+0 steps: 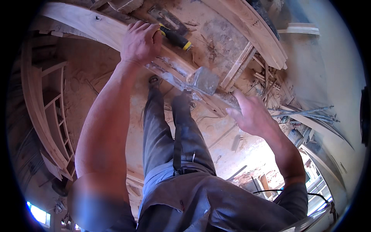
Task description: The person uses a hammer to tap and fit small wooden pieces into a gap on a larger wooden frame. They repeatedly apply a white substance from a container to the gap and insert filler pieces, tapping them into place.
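Note:
My left hand (141,42) is closed at a long pale wooden beam (85,21). From its thumb side sticks out the black and yellow handle of a chisel (176,38), the butt pointing right; the blade is hidden by the hand. Lower and to the right, my right hand (253,114) is wrapped around the handle of a mallet (205,81). The mallet's grey block-shaped head is in front of the beam's right part, below the chisel's butt. I cannot tell whether the head touches the wood.
A dark flat metal piece (168,19) lies beyond the beam. Curved timber (251,31) stands at the upper right, with scrap sticks near it. Thin metal rods (309,111) lie at the right. A curved slatted wooden frame (48,104) stands on the left. My legs are below the beam.

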Action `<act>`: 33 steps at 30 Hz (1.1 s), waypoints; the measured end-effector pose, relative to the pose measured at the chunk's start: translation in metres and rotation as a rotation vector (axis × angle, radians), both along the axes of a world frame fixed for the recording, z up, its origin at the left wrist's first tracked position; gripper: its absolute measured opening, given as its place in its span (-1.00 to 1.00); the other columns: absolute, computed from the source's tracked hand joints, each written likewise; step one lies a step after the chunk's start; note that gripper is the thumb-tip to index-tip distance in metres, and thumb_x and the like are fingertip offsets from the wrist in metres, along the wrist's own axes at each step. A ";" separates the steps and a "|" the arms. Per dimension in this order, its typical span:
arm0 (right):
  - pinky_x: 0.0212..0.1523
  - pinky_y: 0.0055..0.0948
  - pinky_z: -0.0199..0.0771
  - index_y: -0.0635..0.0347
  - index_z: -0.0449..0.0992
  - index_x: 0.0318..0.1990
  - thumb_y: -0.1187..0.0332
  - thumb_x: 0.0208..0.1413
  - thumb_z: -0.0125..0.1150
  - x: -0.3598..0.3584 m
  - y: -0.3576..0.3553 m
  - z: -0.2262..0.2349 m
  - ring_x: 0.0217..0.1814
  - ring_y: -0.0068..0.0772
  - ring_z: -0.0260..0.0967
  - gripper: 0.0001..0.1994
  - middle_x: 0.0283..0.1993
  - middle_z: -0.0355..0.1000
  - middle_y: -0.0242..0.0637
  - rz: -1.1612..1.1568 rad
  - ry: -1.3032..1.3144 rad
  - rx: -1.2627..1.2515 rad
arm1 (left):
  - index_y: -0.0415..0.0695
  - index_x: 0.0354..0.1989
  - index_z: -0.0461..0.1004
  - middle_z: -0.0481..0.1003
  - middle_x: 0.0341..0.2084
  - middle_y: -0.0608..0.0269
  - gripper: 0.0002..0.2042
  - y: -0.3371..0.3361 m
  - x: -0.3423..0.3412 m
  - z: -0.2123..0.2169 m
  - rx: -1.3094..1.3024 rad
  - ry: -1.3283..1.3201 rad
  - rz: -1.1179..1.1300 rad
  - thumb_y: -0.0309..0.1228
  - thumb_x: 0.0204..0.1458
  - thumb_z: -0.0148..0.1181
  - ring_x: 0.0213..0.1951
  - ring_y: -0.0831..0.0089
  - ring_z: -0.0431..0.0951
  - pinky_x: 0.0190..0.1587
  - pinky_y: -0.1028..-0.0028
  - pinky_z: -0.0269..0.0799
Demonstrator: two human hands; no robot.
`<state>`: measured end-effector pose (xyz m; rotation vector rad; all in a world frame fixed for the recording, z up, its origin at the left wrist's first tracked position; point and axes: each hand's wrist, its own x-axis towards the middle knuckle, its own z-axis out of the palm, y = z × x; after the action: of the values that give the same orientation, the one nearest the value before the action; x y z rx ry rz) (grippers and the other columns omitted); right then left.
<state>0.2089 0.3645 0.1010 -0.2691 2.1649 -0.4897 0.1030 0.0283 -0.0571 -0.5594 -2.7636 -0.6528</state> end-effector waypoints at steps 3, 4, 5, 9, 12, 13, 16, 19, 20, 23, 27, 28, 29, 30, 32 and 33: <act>-0.11 0.12 0.43 0.43 0.39 0.03 0.30 0.16 0.30 -0.005 0.003 -0.001 -0.14 0.40 0.49 -0.59 -0.26 0.51 0.28 0.089 -0.035 0.111 | -0.10 -0.22 0.64 0.64 -0.35 0.22 -0.84 0.001 -0.002 -0.002 0.018 0.017 0.001 -0.39 0.09 0.19 -0.20 0.18 0.58 -0.06 0.21 0.42; -0.11 0.12 0.43 0.43 0.39 0.03 0.30 0.16 0.30 -0.005 0.005 0.001 -0.14 0.39 0.49 -0.59 -0.26 0.51 0.27 0.101 -0.026 0.106 | -0.08 -0.26 0.64 0.64 -0.39 0.23 -0.86 0.000 -0.003 -0.002 0.034 0.023 0.007 -0.37 0.08 0.19 -0.20 0.18 0.58 -0.05 0.21 0.42; -0.11 0.11 0.43 0.43 0.39 0.02 0.30 0.16 0.30 -0.006 0.007 0.002 -0.14 0.39 0.49 -0.59 -0.27 0.51 0.27 0.100 -0.038 0.155 | -0.08 -0.27 0.63 0.64 -0.38 0.23 -0.86 0.000 -0.004 -0.002 0.029 0.045 0.018 -0.37 0.08 0.18 -0.20 0.18 0.58 -0.06 0.21 0.42; -0.10 0.13 0.44 0.41 0.40 0.02 0.30 0.17 0.28 0.000 0.006 0.004 -0.12 0.38 0.49 -0.61 -0.26 0.52 0.25 -0.011 0.005 0.013 | -0.08 -0.30 0.62 0.64 -0.37 0.23 -0.88 0.002 -0.004 -0.002 0.029 0.037 0.011 -0.38 0.08 0.18 -0.20 0.17 0.58 -0.06 0.20 0.40; -0.11 0.12 0.44 0.41 0.40 0.00 0.31 0.17 0.28 0.002 0.003 -0.001 -0.12 0.38 0.49 -0.63 -0.27 0.52 0.25 -0.026 0.010 -0.010 | -0.08 -0.31 0.61 0.64 -0.37 0.23 -0.88 0.002 -0.002 0.001 0.010 -0.002 0.013 -0.38 0.09 0.17 -0.20 0.17 0.57 -0.07 0.19 0.40; -0.12 0.12 0.44 0.41 0.41 -0.01 0.31 0.16 0.29 0.001 0.003 -0.004 -0.13 0.38 0.48 -0.63 -0.28 0.52 0.26 0.023 -0.013 0.050 | -0.08 -0.31 0.61 0.64 -0.36 0.23 -0.89 0.003 -0.002 0.001 0.007 -0.014 0.015 -0.38 0.09 0.17 -0.20 0.17 0.57 -0.07 0.19 0.40; -0.12 0.13 0.43 0.41 0.41 -0.03 0.32 0.16 0.29 0.002 0.005 -0.004 -0.13 0.37 0.49 -0.65 -0.28 0.51 0.26 0.067 0.020 0.089 | -0.09 -0.30 0.61 0.63 -0.37 0.24 -0.88 0.004 -0.002 0.003 0.022 0.013 0.005 -0.39 0.09 0.16 -0.20 0.17 0.57 -0.07 0.19 0.39; -0.11 0.15 0.43 0.40 0.42 -0.03 0.33 0.17 0.27 0.007 0.008 -0.002 -0.12 0.36 0.49 -0.66 -0.28 0.52 0.27 -0.005 0.017 0.007 | -0.09 -0.30 0.61 0.63 -0.38 0.25 -0.89 0.003 -0.003 0.004 -0.002 -0.002 0.007 -0.39 0.09 0.17 -0.21 0.16 0.57 -0.07 0.19 0.39; -0.11 0.15 0.43 0.40 0.42 -0.03 0.33 0.17 0.27 0.008 0.008 -0.002 -0.11 0.36 0.49 -0.67 -0.27 0.52 0.28 -0.038 0.029 -0.033 | -0.09 -0.31 0.61 0.63 -0.38 0.25 -0.89 0.003 -0.003 0.004 -0.005 0.012 0.002 -0.39 0.09 0.17 -0.22 0.16 0.57 -0.07 0.20 0.39; -0.11 0.15 0.49 0.40 0.41 -0.02 0.34 0.17 0.25 0.009 0.009 -0.005 -0.16 0.35 0.53 -0.67 -0.34 0.54 0.21 0.039 0.022 -0.041 | -0.10 -0.32 0.61 0.63 -0.38 0.24 -0.89 0.002 -0.003 0.005 -0.002 0.014 -0.004 -0.39 0.10 0.16 -0.23 0.15 0.57 -0.08 0.20 0.40; -0.14 0.15 0.50 0.42 0.40 0.01 0.33 0.17 0.24 0.011 0.013 -0.007 -0.18 0.36 0.53 -0.64 -0.37 0.53 0.22 0.048 0.066 -0.021 | -0.10 -0.31 0.61 0.63 -0.38 0.24 -0.88 0.001 -0.004 0.005 -0.003 0.032 -0.006 -0.39 0.11 0.17 -0.25 0.15 0.57 -0.09 0.20 0.40; -0.14 0.14 0.50 0.43 0.40 0.04 0.33 0.17 0.24 0.013 0.014 -0.007 -0.19 0.36 0.53 -0.62 -0.37 0.53 0.22 0.029 0.046 -0.007 | -0.10 -0.31 0.61 0.63 -0.38 0.24 -0.88 0.002 -0.003 0.005 -0.001 0.005 -0.005 -0.39 0.11 0.17 -0.25 0.15 0.56 -0.09 0.20 0.40; -0.13 0.14 0.50 0.45 0.40 0.06 0.33 0.17 0.23 0.014 0.015 -0.006 -0.19 0.36 0.53 -0.60 -0.37 0.53 0.22 0.016 0.037 0.004 | -0.10 -0.30 0.62 0.64 -0.38 0.24 -0.88 0.002 -0.001 0.005 -0.004 0.006 -0.002 -0.39 0.11 0.17 -0.25 0.15 0.56 -0.09 0.20 0.40; -0.12 0.13 0.48 0.43 0.39 0.06 0.32 0.17 0.24 0.017 0.016 -0.006 -0.16 0.36 0.52 -0.60 -0.33 0.54 0.23 -0.012 0.025 0.011 | -0.10 -0.30 0.62 0.64 -0.38 0.24 -0.88 0.002 -0.002 0.006 -0.005 0.012 -0.004 -0.39 0.11 0.17 -0.25 0.15 0.56 -0.09 0.21 0.39; -0.08 0.12 0.45 0.39 0.39 0.07 0.31 0.16 0.24 0.021 0.018 -0.006 -0.11 0.36 0.50 -0.60 -0.24 0.54 0.26 -0.056 -0.035 -0.003 | -0.10 -0.29 0.63 0.64 -0.37 0.24 -0.87 0.002 -0.002 0.006 -0.022 0.005 -0.008 -0.40 0.11 0.17 -0.25 0.15 0.57 -0.09 0.20 0.40; -0.08 0.12 0.45 0.40 0.38 0.08 0.31 0.16 0.24 0.023 0.019 -0.007 -0.10 0.36 0.50 -0.59 -0.24 0.54 0.26 -0.043 -0.022 0.026 | -0.11 -0.28 0.63 0.65 -0.37 0.23 -0.87 0.002 -0.002 0.006 -0.028 0.001 -0.005 -0.40 0.11 0.17 -0.24 0.15 0.57 -0.08 0.21 0.40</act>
<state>0.2319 0.3835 0.0938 -0.2021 2.1584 -0.4863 0.1008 0.0300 -0.0509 -0.5723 -2.7749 -0.6159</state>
